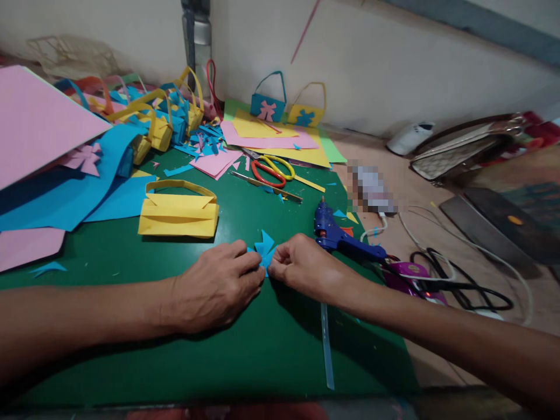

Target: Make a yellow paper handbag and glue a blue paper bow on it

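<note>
A small blue paper bow lies on the green board, between my two hands. My left hand has its fingers curled down on the bow's left side. From the right, my right hand pinches its edge between thumb and fingertips. Both hands hide much of the bow. Just beyond my left hand stands a yellow paper handbag with a strap handle. A blue glue gun rests past my right wrist, and a clear glue stick shows below my right forearm.
Scissors and a thin metal blade lie beyond the hands. Blue and pink sheets and several small paper bags crowd the left. Two decorated bags lean on the wall. Cables run at right.
</note>
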`<control>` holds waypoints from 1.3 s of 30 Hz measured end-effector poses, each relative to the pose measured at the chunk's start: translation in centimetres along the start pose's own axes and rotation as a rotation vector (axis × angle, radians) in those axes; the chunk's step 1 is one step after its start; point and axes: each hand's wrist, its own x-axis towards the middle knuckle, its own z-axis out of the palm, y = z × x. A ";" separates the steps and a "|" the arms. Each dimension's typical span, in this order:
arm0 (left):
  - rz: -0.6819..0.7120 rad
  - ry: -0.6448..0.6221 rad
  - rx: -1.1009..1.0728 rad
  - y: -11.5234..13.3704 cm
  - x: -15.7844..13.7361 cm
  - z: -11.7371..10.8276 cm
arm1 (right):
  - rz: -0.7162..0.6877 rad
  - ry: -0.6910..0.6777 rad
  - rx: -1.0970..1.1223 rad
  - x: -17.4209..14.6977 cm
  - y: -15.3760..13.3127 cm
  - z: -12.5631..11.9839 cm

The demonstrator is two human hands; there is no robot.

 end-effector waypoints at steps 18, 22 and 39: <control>-0.005 -0.024 0.006 0.0 0.2 -0.1 | 0.009 -0.021 0.053 0.1 0.3 0.0; -0.006 -0.020 -0.017 0.0 0.1 0.0 | 0.011 -0.033 0.050 0.1 0.4 0.1; -0.010 -0.018 -0.024 0.1 0.1 -0.1 | 0.042 -0.031 0.084 0.3 0.3 0.3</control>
